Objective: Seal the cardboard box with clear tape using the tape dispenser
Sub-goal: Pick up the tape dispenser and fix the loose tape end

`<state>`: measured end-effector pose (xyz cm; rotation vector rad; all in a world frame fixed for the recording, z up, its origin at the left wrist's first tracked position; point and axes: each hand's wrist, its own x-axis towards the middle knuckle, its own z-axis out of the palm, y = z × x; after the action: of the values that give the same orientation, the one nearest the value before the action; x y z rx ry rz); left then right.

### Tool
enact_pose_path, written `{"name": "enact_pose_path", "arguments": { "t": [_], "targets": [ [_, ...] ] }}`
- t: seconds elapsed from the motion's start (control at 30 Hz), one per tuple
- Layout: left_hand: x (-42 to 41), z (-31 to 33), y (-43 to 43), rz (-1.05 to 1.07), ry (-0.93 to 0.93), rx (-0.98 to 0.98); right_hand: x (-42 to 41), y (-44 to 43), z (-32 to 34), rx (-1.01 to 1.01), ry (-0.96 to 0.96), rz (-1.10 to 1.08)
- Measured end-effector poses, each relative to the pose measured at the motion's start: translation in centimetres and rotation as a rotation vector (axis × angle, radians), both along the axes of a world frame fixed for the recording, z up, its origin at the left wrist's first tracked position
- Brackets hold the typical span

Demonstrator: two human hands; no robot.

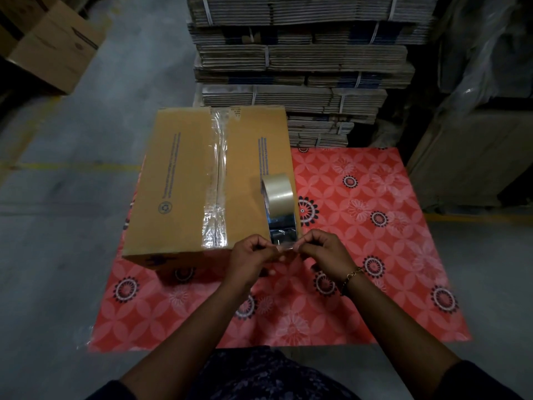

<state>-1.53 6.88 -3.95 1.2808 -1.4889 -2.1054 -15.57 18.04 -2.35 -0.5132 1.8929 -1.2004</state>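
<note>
Fingers of left hand (250, 255) and right hand (323, 249) pinching tape end (284, 246) pulled from roll (278, 192) on box (207, 180), frame centre.

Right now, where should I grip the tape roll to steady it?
Grip the tape roll across its flat side faces, coming from above. It stands on edge on the cardboard box, and both hands pinch the pulled strip's near end.

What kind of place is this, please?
Probably a warehouse or packing area: strapped bundles of flattened cartons are stacked behind the cardboard box, another carton stands on the bare concrete floor.
</note>
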Motion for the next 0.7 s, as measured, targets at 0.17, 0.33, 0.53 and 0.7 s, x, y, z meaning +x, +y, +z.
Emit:
{"name": "enact_pose_path", "arguments": {
  "t": [0.17,0.33,0.53,0.7],
  "targets": [
    [-0.1,-0.2,0.1,0.0,0.002,-0.005,0.2,0.1,-0.1,0.004,-0.011,-0.016],
    [-0.1,-0.3,0.3,0.009,0.015,-0.018,0.1,0.2,-0.3,-0.014,-0.075,-0.038],
    [-0.7,-1.0,0.5,0.088,-0.009,-0.062,0.5,0.1,-0.5,-0.048,-0.127,-0.103],
    [-0.6,-1.0,0.2,0.086,0.009,-0.057,1.3,0.3,-0.7,-0.087,-0.304,-0.188]
  ]
}}
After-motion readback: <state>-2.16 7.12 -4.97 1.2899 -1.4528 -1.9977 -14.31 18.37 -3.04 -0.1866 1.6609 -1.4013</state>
